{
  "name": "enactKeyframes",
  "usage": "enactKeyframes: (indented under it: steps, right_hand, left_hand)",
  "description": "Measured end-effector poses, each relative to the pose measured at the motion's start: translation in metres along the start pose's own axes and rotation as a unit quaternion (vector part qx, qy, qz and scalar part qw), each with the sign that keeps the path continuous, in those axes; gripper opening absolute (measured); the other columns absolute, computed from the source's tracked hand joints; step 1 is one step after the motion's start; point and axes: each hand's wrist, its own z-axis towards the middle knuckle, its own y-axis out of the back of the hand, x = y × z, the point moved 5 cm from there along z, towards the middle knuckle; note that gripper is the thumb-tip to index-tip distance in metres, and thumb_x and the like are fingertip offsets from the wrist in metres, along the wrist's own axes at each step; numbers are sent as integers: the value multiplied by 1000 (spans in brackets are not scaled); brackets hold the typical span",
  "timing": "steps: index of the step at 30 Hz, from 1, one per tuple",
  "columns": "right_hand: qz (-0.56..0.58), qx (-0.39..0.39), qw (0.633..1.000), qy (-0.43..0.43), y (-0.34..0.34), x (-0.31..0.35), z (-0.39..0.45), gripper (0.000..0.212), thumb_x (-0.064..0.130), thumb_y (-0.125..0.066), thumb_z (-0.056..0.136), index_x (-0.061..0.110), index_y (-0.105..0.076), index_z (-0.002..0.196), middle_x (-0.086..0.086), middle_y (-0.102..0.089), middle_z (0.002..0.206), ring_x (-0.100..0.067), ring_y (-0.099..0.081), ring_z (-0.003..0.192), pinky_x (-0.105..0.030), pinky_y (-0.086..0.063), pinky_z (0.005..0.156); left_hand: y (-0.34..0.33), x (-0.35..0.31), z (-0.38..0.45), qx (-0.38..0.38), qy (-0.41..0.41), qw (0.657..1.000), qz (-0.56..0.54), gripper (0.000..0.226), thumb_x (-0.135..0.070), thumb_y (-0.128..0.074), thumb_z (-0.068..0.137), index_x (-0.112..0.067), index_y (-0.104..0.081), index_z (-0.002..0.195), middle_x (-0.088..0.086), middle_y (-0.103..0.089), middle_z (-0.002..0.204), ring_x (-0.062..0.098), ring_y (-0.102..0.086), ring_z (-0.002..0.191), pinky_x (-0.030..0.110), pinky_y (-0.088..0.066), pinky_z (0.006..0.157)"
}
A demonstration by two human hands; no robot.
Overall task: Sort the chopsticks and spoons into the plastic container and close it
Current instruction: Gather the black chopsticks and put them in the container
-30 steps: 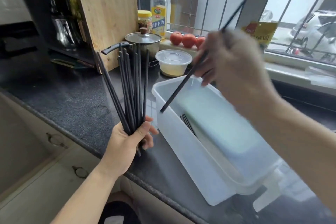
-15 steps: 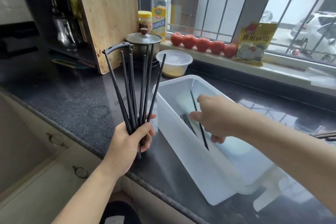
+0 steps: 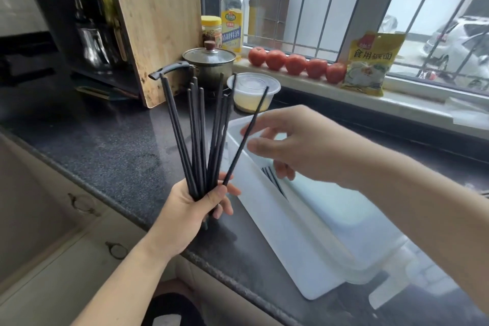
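1. Nearest to us, our left hand (image 3: 197, 204) is clenched around the lower ends of a bundle of black chopsticks (image 3: 201, 140), which fan upward over the dark counter (image 3: 111, 145)
2. Just right of it, our right hand (image 3: 299, 145) reaches over the open plastic container (image 3: 285, 230); its fingers (image 3: 260, 144) pinch a single chopstick (image 3: 247, 135) that leans out from the bundle, lower tip near the left thumb
3. The white container lies on the counter near its front edge, with a few dark chopsticks (image 3: 274, 180) already inside, partly hidden under our right hand
4. Farther back stand a lidded tub (image 3: 254, 90), a pot with a glass lid (image 3: 210, 61) and a wooden cutting board (image 3: 156, 21) leaning upright
5. On the window sill (image 3: 412, 99) sit a row of tomatoes (image 3: 296, 63), an oil bottle (image 3: 232, 21), a yellow-lidded jar (image 3: 211, 30) and a yellow packet (image 3: 369, 63)
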Motion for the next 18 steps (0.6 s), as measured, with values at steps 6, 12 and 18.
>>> enactKeyframes:
  steps: [6, 12, 18]
  right_hand:
    - [106, -104, 988, 45, 9, 3, 1, 21, 23, -57, 103, 13, -67, 87, -10, -71, 87, -28, -69, 66, -45, -56, 56]
    - [51, -431, 889, 147, 93, 17, -25, 29, 31, -43, 107, 9, -55, 92, -6, -62, 68, -25, -59, 52, -35, -46, 44]
    - [-297, -67, 946, -112, 19, -36, 12, 38, 38, -45, 105, 12, -55, 80, -11, -69, 80, -24, -65, 60, -34, -53, 54]
  left_hand:
    - [-4, -3, -2, 9, 1, 1000, 18, 25, -13, -60, 91, 5, -62, 108, 19, -75, 90, 31, -66, 65, 32, -48, 54]
    - [4, -1, 3, -66, 24, 997, -6, 29, -23, -63, 90, -1, -65, 108, 12, -59, 72, 24, -40, 50, 33, -30, 49]
    - [-2, -2, 2, -54, 24, 998, 21, 34, -28, -62, 91, -4, -67, 113, 10, -57, 73, 23, -41, 49, 35, -28, 48]
